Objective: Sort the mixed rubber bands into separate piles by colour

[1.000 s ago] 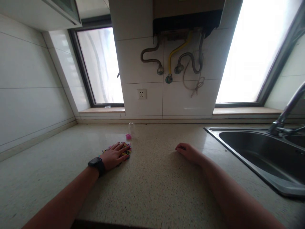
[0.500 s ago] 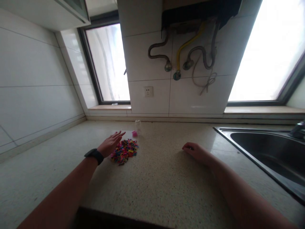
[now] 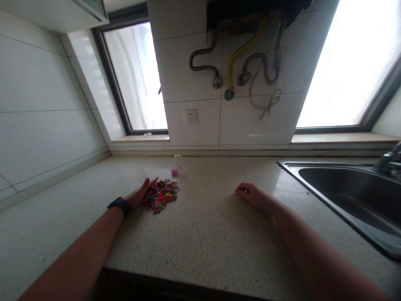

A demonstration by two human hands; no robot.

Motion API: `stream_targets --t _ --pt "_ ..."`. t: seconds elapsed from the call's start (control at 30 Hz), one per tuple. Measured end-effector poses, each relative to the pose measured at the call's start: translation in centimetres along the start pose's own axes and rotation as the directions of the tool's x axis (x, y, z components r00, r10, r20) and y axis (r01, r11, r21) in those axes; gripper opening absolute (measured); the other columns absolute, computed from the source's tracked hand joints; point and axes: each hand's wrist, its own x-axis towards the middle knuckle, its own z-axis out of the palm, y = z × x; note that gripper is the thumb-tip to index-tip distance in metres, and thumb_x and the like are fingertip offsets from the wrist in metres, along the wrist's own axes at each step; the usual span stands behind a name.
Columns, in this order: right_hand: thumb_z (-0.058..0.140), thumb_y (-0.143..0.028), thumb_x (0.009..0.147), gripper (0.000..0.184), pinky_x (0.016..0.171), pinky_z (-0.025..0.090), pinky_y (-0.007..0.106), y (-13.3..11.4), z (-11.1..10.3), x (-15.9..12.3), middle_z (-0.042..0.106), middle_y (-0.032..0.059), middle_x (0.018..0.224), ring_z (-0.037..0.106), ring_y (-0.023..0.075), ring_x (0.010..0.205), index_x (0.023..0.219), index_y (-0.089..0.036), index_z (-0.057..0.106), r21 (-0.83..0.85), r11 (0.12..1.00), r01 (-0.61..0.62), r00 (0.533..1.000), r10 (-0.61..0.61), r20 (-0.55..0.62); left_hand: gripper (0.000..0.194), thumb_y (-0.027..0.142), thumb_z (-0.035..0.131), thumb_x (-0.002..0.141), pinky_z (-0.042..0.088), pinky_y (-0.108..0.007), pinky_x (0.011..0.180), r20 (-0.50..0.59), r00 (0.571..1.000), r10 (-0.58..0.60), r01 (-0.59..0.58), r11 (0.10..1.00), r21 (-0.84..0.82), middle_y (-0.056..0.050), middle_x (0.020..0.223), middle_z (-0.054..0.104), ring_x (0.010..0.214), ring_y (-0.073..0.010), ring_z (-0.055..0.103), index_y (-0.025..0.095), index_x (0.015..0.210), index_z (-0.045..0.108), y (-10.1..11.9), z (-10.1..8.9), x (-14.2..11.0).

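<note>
On the speckled countertop lies a pile of small multicoloured pieces [image 3: 163, 194], too small to make out singly, perhaps little rubber bands. My left hand [image 3: 141, 193], with a dark watch at the wrist, is set on edge against the pile's left side. Its fingers are stretched out and the thumb points up; it grips nothing. My right hand [image 3: 249, 193] rests on the counter well to the right of the pile. Its fingers are curled in and nothing shows in them. Behind the pile are a small pink object [image 3: 174, 172] and a clear, bottle-like container [image 3: 178, 161].
A steel sink [image 3: 344, 188] with a tap [image 3: 390, 161] is set into the counter at right. Pipes [image 3: 205, 68] and a wall socket [image 3: 191, 116] are on the tiled wall behind. The counter's front edge [image 3: 156, 278] runs along the bottom.
My left hand has turned from palm-down over the pile's left part to on edge beside it. My right hand keeps its place on the counter. The camera view has shifted slightly.
</note>
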Motion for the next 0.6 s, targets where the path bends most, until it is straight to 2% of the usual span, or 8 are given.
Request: stream_targets --t 0.1,0.2,0.27,0.37,0.47,0.6 --pt "0.054 -0.037 0.087 0.023 0.073 0.047 0.031 0.1 0.0 0.0 0.073 0.0073 0.090 0.065 0.0216 0.081 0.095 -0.022 0.070 -0.004 1.000 0.005 1.000 -0.005 -0.005 0.088 0.070 -0.012 0.086 0.047 -0.044 0.096 -0.016 1.000 -0.013 0.012 0.998 -0.063 -0.006 0.156 0.031 0.132 -0.0301 0.046 0.025 0.155 0.018 0.7 -0.4 -0.2" --pt "0.053 -0.037 0.087 0.024 0.072 0.046 0.031 0.1 0.0 0.0 0.073 0.0073 0.090 0.065 0.0217 0.081 0.095 -0.022 0.070 -0.017 1.000 0.012 1.000 -0.012 -0.004 0.095 0.065 -0.022 0.084 0.036 -0.044 0.108 -0.192 0.980 0.056 -0.059 0.998 -0.010 -0.009 0.154 0.035 0.140 -0.0280 0.034 0.019 0.154 0.024 -0.3 -1.7 -0.1" --pt "0.053 -0.037 0.087 0.024 0.071 0.046 0.031 0.0 0.0 0.0 0.073 0.0075 0.089 0.065 0.0219 0.080 0.095 -0.022 0.070 -0.023 1.000 0.012 1.000 -0.012 0.002 0.098 0.066 -0.021 0.084 0.028 -0.046 0.113 -0.304 0.951 0.048 -0.010 0.992 0.126 -0.011 0.154 0.036 0.143 -0.0290 0.028 0.017 0.152 0.031 -1.8 -2.6 0.1" --pt "0.054 -0.037 0.087 0.024 0.072 0.046 0.031 -0.3 -0.1 -0.2 0.073 0.0077 0.090 0.065 0.0222 0.081 0.094 -0.022 0.071 -0.027 0.999 0.020 1.000 -0.020 0.005 0.097 0.073 -0.006 0.086 0.023 -0.052 0.113 -0.305 0.952 -0.005 0.142 0.892 0.429 -0.017 0.151 0.039 0.143 -0.0347 0.028 0.013 0.145 0.042 -4.0 -3.3 0.3" --pt "0.055 -0.036 0.086 0.022 0.073 0.046 0.030 -0.6 0.0 -0.3 0.073 0.0074 0.092 0.065 0.0220 0.082 0.094 -0.023 0.071 -0.041 0.999 0.026 1.000 -0.026 0.013 0.093 0.074 0.004 0.088 0.026 -0.053 0.111 -0.302 0.953 -0.037 0.186 0.858 0.479 -0.021 0.147 0.043 0.140 -0.0366 0.031 0.011 0.142 0.047 -5.1 -3.4 0.5" --pt "0.056 -0.030 0.085 0.018 0.074 0.046 0.028 -0.8 0.1 -0.4 0.071 0.0073 0.095 0.064 0.0206 0.084 0.095 -0.023 0.070 -0.080 0.993 0.083 0.996 -0.084 -0.004 0.089 0.071 0.005 0.089 0.032 -0.047 0.109 -0.285 0.958 0.008 0.157 0.821 0.550 -0.020 0.144 0.048 0.137 -0.0329 0.039 0.012 0.141 0.048 -5.4 -3.3 0.6"
